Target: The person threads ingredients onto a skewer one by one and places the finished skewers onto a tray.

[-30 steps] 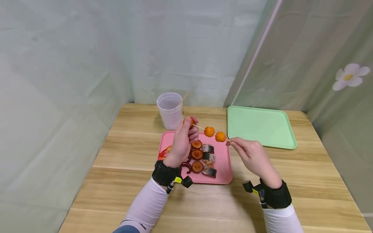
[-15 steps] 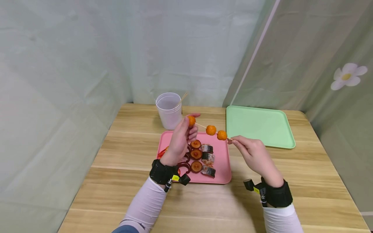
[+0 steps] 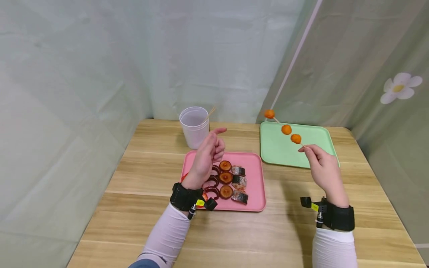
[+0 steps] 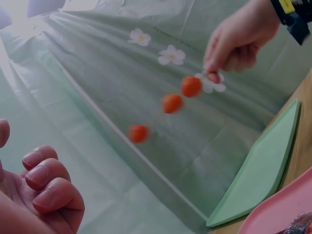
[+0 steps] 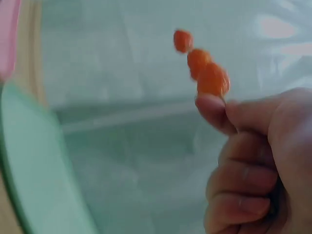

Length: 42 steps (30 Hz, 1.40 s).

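In the head view my right hand (image 3: 325,169) pinches the end of a thin wooden skewer (image 3: 277,120) between thumb and index finger. Three bumpy orange balls (image 3: 286,129) are threaded on it, held in the air over the green tray (image 3: 273,152). The right wrist view shows the same orange balls (image 5: 213,80) just beyond the fingertips. My left hand (image 3: 204,158) hangs above the pink tray (image 3: 256,186) with nothing in it; its index finger points out and the others curl loosely. In the left wrist view the curled fingers (image 4: 51,178) stand apart from the thumb.
On the pink tray lie dark curled tentacle pieces (image 3: 212,192), round brown mushroom-like caps (image 3: 226,191) and silver-skinned fish-like chunks (image 3: 239,181). Red-orange pieces are partly hidden behind the left wrist. A translucent cup (image 3: 194,128) with thin sticks (image 3: 210,112) stands behind. Curtains enclose the wooden table (image 3: 134,208).
My left hand has let go of the far orange ball. The right hand has carried the skewer right and away from me, over the green tray, its tip now pointing more upward.
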Each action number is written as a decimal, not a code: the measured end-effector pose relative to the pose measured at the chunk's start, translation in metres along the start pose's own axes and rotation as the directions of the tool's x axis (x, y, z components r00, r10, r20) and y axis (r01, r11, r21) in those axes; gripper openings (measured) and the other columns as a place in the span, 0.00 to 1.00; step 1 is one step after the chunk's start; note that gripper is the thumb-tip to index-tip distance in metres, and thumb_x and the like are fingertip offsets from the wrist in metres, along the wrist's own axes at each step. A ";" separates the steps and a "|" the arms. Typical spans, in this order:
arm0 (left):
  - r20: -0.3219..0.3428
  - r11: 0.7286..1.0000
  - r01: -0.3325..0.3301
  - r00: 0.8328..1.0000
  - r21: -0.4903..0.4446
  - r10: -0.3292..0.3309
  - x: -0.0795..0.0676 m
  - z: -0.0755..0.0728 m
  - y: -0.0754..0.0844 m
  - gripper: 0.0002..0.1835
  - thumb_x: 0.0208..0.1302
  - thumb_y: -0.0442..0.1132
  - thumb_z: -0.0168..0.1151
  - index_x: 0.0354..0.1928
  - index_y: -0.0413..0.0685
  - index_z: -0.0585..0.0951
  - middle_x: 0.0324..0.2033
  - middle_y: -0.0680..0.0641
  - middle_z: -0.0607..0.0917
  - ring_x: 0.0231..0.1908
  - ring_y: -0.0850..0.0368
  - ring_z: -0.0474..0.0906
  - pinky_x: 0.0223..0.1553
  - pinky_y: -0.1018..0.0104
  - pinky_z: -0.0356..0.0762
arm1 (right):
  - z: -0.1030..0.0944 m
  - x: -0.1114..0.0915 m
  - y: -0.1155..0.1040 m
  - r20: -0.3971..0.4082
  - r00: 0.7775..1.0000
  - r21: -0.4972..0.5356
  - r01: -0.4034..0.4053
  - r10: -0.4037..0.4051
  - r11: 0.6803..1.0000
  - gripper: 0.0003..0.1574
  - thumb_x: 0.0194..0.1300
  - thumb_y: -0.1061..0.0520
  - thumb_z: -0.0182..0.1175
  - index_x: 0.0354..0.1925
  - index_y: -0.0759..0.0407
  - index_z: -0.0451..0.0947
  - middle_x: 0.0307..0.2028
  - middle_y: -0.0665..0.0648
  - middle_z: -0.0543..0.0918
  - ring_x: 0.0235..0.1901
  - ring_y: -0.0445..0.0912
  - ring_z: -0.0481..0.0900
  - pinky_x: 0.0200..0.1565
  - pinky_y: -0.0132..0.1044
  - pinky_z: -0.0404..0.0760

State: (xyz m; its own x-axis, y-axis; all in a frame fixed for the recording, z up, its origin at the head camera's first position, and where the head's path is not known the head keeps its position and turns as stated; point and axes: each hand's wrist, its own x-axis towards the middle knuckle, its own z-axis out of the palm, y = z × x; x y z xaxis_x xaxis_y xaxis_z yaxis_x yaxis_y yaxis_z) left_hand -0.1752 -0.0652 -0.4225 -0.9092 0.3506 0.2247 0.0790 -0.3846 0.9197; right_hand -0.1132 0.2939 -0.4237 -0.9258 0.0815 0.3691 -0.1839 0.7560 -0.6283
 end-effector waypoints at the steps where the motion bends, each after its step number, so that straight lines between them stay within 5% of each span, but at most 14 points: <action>1: -0.006 1.000 0.000 1.000 -0.004 0.000 0.000 0.000 0.000 0.30 0.87 0.57 0.41 0.73 0.40 0.66 0.27 0.53 0.61 0.22 0.62 0.55 0.26 0.69 0.52 | -0.002 0.001 0.010 -0.002 0.998 -0.020 -0.058 0.058 0.998 0.23 0.88 0.47 0.48 0.52 0.58 0.86 0.22 0.54 0.69 0.20 0.48 0.63 0.30 0.40 0.64; 8: -0.033 1.000 0.001 0.999 -0.015 -0.001 -0.001 -0.004 0.001 0.26 0.86 0.54 0.44 0.69 0.41 0.69 0.26 0.53 0.61 0.22 0.61 0.54 0.25 0.68 0.51 | -0.001 0.001 0.074 -0.013 0.943 -0.173 -0.331 0.334 0.928 0.31 0.89 0.50 0.37 0.56 0.70 0.81 0.44 0.72 0.82 0.37 0.62 0.75 0.35 0.48 0.67; 18: -0.036 1.000 0.005 0.999 -0.010 -0.005 -0.005 -0.008 0.004 0.23 0.87 0.52 0.44 0.68 0.44 0.70 0.26 0.53 0.62 0.22 0.60 0.55 0.26 0.67 0.52 | 0.016 -0.004 0.115 -0.179 0.868 -0.238 -0.496 0.464 0.835 0.27 0.87 0.54 0.41 0.59 0.73 0.79 0.57 0.77 0.82 0.57 0.75 0.79 0.56 0.68 0.75; 24: -0.047 1.000 0.003 0.999 -0.011 -0.003 -0.007 -0.008 0.008 0.22 0.87 0.52 0.45 0.69 0.45 0.70 0.26 0.53 0.63 0.23 0.59 0.55 0.27 0.67 0.53 | 0.019 -0.007 0.123 -0.165 0.823 -0.260 -0.568 0.544 0.781 0.29 0.87 0.53 0.42 0.65 0.73 0.78 0.60 0.77 0.80 0.60 0.75 0.77 0.58 0.68 0.75; 31: -0.061 1.000 -0.003 0.998 -0.020 0.002 -0.007 -0.009 0.011 0.21 0.86 0.51 0.45 0.67 0.46 0.70 0.26 0.53 0.64 0.22 0.59 0.56 0.26 0.66 0.51 | 0.015 -0.007 0.123 -0.107 0.739 -0.283 -0.664 0.665 0.692 0.32 0.84 0.43 0.43 0.70 0.60 0.78 0.65 0.75 0.77 0.60 0.75 0.77 0.39 0.61 0.76; 42: -0.102 0.999 -0.037 0.994 -0.040 0.033 -0.003 -0.013 0.013 0.19 0.86 0.45 0.46 0.68 0.43 0.70 0.26 0.53 0.65 0.22 0.61 0.56 0.26 0.65 0.50 | -0.003 -0.008 0.118 0.040 0.682 -0.375 -0.667 0.730 0.643 0.37 0.82 0.40 0.43 0.74 0.60 0.72 0.71 0.80 0.67 0.62 0.77 0.73 0.37 0.55 0.75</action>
State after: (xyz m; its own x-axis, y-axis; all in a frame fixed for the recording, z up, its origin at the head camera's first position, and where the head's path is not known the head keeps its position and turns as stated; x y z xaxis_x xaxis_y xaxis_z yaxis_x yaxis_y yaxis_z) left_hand -0.1766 -0.0827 -0.4153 -0.9431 0.2489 0.2205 0.0959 -0.4313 0.8971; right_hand -0.1269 0.3845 -0.4991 -0.7788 0.5819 -0.2343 0.6233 0.6759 -0.3932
